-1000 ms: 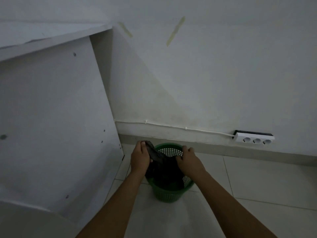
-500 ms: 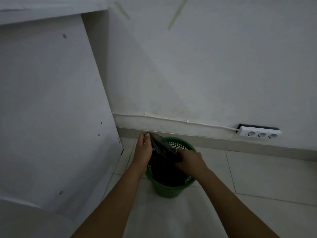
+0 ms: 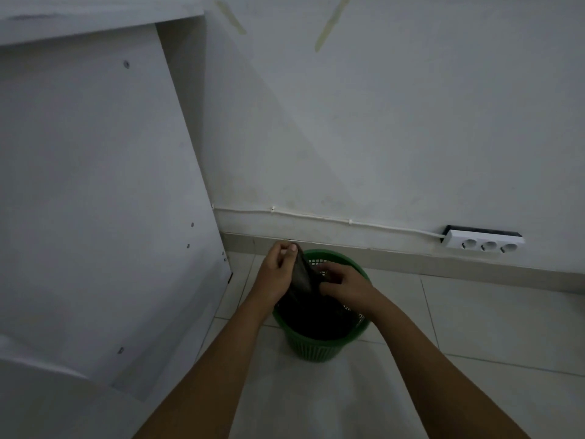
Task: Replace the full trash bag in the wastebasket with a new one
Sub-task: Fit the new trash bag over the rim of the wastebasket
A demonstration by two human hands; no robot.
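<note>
A green mesh wastebasket [image 3: 319, 345] stands on the tiled floor close to the wall. A black trash bag [image 3: 302, 277] hangs into it, its lower part filling the basket. My left hand [image 3: 277, 274] pinches the bag's top edge above the basket's left rim. My right hand [image 3: 343, 285] grips the bag's edge over the middle of the opening. Whatever the bag holds is hidden.
A white cabinet side panel [image 3: 95, 201] stands just left of the basket. A white power strip [image 3: 484, 243] is fixed low on the wall at the right, with a cable [image 3: 316, 217] running along the wall. Pale floor tiles [image 3: 490, 327] spread to the right.
The view has tilted and come closer. My right hand moved left from the basket's right rim toward the middle of the opening, nearer my left hand, which keeps its pinch on the bag's edge.
</note>
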